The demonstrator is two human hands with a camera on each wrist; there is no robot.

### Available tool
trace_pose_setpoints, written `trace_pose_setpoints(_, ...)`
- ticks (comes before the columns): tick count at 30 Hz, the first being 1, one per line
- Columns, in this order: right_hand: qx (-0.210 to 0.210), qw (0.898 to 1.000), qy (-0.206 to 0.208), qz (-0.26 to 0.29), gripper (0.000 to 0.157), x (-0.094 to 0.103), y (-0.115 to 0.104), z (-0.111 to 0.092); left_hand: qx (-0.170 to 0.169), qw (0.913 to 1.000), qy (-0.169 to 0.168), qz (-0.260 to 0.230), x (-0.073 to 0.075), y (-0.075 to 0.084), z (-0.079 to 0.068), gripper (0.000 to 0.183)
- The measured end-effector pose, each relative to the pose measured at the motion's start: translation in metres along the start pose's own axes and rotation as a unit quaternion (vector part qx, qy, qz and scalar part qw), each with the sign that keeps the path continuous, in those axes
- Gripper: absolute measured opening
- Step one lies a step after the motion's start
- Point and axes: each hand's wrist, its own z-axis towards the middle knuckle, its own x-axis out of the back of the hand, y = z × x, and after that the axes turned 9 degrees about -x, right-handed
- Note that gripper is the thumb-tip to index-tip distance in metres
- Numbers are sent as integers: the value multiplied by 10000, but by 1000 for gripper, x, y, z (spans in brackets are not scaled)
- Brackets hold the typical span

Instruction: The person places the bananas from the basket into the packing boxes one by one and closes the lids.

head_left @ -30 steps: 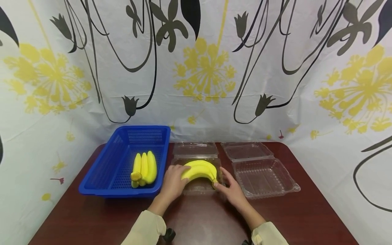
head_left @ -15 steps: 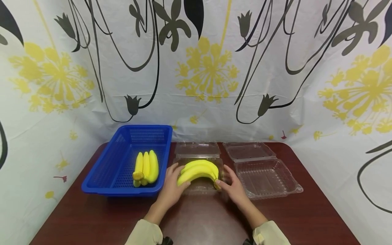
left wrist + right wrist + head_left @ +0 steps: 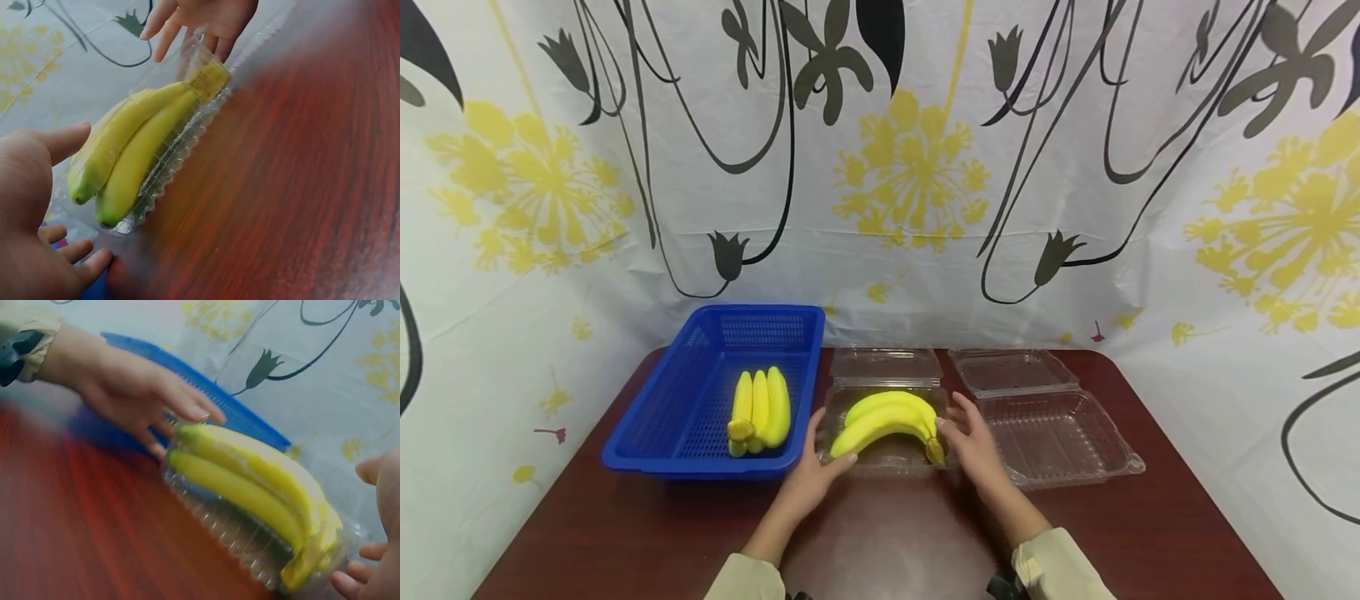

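A bunch of yellow bananas [image 3: 889, 421] lies in a clear plastic clamshell container [image 3: 887, 471], its stem pointing right. My left hand [image 3: 808, 477] is beside the left end, thumb and fingers spread; in the left wrist view, the banana tips [image 3: 112, 203] sit close to that hand [image 3: 31, 206] with a gap between. At the stem end is my right hand [image 3: 979, 448], its fingers loosely bent around the container's right side. The right wrist view has this hand [image 3: 382, 544] apart from the stem [image 3: 303, 565]. Whether any fingertip touches the plastic is hard to tell.
On the left stands a blue plastic basket [image 3: 658, 417] with another banana bunch [image 3: 762, 410] inside. A second clear clamshell container [image 3: 1052, 437] lies open at the right, its lid [image 3: 1015, 371] folded back. The dark red table [image 3: 895, 533] meets a patterned cloth [image 3: 880, 283] behind.
Both hands have let go of the bananas, which now lie lower in the container. The left hand moved left and its fingers spread; the right hand moved slightly right, off the stem.
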Motion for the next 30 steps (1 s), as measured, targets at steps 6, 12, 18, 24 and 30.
trace_pose_setpoints(6,-334,9992,123,170,64,1,-14,13,-30,9974,-191,-694,3,-6,-2,94)
trace_pose_setpoints(12,-571,9962,127,646,62,-1,-25,28,110,9936,-368,-1063,8,-8,-6,94)
trace_pose_setpoints(18,-883,9893,48,1163,64,-3,-36,45,134,9932,-435,-1074,10,-12,-5,93)
trace_pose_setpoints(24,-1015,9861,88,1316,65,-5,-42,63,77,9924,-452,-1141,12,-15,-5,91)
trace_pose_setpoints(30,-1112,9842,29,1375,65,-6,-38,79,51,9901,-487,-1312,13,-17,-5,90)
